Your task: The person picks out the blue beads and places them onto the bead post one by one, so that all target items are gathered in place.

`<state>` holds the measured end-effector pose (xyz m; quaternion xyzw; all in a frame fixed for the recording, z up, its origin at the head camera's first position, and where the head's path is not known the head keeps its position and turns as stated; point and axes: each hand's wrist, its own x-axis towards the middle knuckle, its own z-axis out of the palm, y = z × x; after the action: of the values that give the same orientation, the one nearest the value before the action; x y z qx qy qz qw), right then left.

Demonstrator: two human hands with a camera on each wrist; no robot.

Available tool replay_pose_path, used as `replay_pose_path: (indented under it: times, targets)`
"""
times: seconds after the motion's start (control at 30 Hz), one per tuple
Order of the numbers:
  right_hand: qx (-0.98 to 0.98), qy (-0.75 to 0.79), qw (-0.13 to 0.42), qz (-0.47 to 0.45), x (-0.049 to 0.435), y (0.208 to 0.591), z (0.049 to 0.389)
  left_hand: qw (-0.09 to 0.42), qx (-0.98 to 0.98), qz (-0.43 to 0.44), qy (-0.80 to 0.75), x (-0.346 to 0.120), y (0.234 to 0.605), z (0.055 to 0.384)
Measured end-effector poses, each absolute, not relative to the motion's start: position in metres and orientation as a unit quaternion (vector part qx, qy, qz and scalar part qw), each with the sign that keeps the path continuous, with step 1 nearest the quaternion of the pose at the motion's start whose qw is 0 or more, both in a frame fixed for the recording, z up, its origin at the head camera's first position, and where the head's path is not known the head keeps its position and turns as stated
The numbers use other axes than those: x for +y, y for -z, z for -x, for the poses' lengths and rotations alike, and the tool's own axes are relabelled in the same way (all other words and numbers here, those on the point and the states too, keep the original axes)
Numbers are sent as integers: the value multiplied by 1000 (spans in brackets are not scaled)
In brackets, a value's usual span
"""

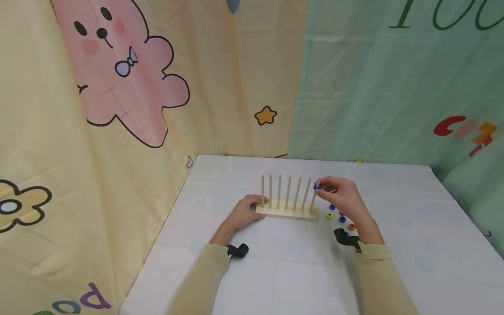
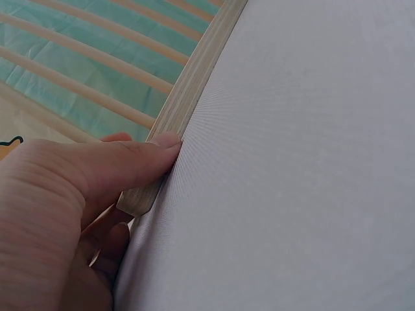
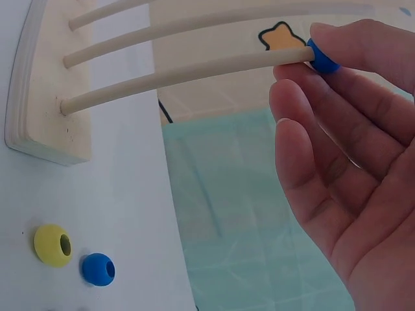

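A pale wooden stand (image 1: 287,213) with a row of several upright pegs sits on the white table. At its left end, my left hand (image 1: 243,212) grips the base, the thumb (image 2: 139,159) along the front edge and the other fingers behind, partly hidden. My right hand (image 1: 345,197) pinches a blue bead (image 3: 326,61) between thumb and fingertips. That bead is at the tip of the rightmost peg (image 3: 194,76), with the peg's end right at its hole. No beads show on the other pegs.
Loose beads lie on the table right of the stand, under the right hand: a yellow one (image 3: 50,246), a blue one (image 3: 94,269), an orange one (image 1: 351,226) and others. A printed curtain (image 1: 244,87) hangs behind the table's back edge.
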<state>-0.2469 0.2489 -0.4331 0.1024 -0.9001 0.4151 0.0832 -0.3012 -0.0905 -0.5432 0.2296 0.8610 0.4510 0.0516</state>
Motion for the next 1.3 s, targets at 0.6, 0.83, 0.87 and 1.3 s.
replay_pose_path:
  times: [0.6,0.83,0.87,1.3]
  targets:
    - [-903,-413,9,-116,253,454,255,26,844,-237,-479,-93,548,296]
    - [-907,-404,12,-118,253,456,257,8,837,-252,-485,-91,547,300]
    - [-908,-401,11,-119,253,456,257,8,837,-252,-486,-91,546,300]
    - [-907,-401,6,-127,251,468,260,16,836,-244,-491,-91,547,300]
